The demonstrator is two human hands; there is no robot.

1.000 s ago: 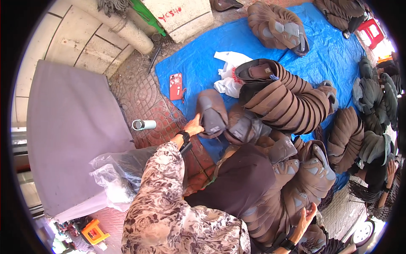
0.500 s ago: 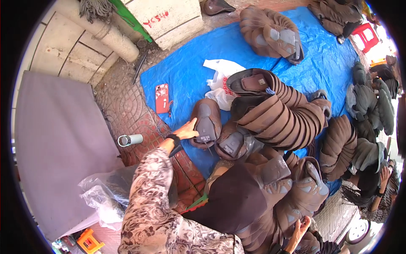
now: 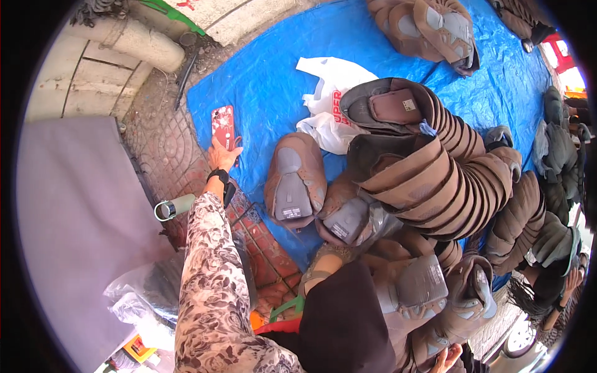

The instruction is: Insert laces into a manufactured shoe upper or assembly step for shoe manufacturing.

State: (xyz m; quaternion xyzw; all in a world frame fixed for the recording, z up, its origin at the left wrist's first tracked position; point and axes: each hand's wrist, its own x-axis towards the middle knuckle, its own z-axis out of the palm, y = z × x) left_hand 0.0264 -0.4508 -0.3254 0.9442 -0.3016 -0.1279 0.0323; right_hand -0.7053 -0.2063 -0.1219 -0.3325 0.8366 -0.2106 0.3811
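Observation:
My left hand (image 3: 222,153) has its fingers and thumb round the lower end of a phone in a red patterned case (image 3: 222,123). The phone lies flat near the left edge of a blue tarp (image 3: 258,105). Right of this hand stands a brown and grey shoe upper (image 3: 295,180), with a second shoe upper (image 3: 346,217) beside it. At the lower edge my right hand (image 3: 446,359) shows only in part, fingers apart, beside brown shoe uppers (image 3: 438,329). Nothing is seen in it.
A long curved stack of nested shoe uppers (image 3: 429,180) lies beside a white plastic bag (image 3: 333,93). More uppers (image 3: 429,28) lie at the back. A pale green bottle (image 3: 175,207) lies on paving, near a grey covered surface (image 3: 81,230). Another person's hand (image 3: 571,283) shows far right.
My left hand has left the shoe upper and moved left and away from me to the phone. My right hand now shows less, lower in the picture. The whole view has shifted.

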